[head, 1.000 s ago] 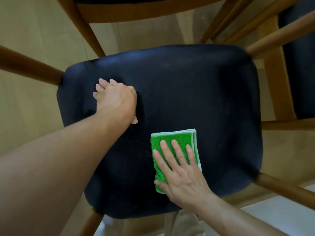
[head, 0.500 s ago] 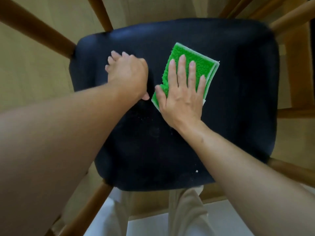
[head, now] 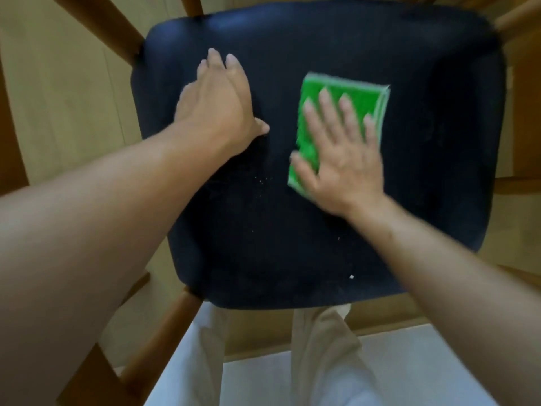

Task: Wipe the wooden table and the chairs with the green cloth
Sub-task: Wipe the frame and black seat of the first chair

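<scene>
Green cloth (head: 345,89), folded into a rectangle, lies flat on the dark padded chair seat (head: 424,171), right of frame centre. Right hand (head: 342,159) presses it down with fingers straight and spread, gripping nothing. Left hand (head: 216,104) rests palm-down on the seat's upper left area, fingers extended, holding nothing, well apart from the cloth. Pale crumbs (head: 262,180) dot the seat between the forearms. Wooden chair legs (head: 155,344) show at lower left.

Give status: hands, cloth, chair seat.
Right hand flat on folded green cloth, pressing it to the dark chair seat. Left hand braced flat on seat. Pale crumbs on seat between the arms.
</scene>
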### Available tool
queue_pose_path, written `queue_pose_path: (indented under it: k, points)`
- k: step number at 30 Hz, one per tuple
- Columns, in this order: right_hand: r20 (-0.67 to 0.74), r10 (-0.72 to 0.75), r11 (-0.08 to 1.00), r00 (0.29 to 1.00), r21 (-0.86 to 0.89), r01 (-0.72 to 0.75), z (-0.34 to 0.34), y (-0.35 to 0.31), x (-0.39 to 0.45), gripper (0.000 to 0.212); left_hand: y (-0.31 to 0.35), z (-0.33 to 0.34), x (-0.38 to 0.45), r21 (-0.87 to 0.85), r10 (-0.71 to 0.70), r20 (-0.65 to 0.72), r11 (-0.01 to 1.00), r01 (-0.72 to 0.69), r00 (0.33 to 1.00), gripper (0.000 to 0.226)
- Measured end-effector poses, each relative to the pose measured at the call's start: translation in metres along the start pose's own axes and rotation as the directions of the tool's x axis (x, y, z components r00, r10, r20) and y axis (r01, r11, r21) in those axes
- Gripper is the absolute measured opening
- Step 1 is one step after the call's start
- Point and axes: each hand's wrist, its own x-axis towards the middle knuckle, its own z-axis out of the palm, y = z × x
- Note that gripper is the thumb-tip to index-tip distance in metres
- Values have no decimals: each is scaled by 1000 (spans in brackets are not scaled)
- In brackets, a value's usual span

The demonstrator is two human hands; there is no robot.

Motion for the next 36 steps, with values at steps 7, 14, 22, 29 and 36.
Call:
queue_pose_path:
  k: [7,14,22,29,36]
  points:
    - [-66,366,929,928,85,-360,0,-34,21,69,-2,-14,-2,-39,-52,-31,998,51,998,83]
    - [56,-110,994,992,12,109,27,-104,-92,68,8,-25,-10,-34,0,28,999,1,1000,62]
    - [42,-174,985,984,33,172,7,-71,-18,61,4,-43,-33,31,69,62,997,-71,996,40]
    - [101,150,984,984,83,-158,-6,-102,19,66,-13,-91,-76,0,150,-208,988,-153,966,27]
    - [253,-80,996,964,70,64,20,-128,-102,67,-55,-92,-133,173,223,-411,971,-164,884,51]
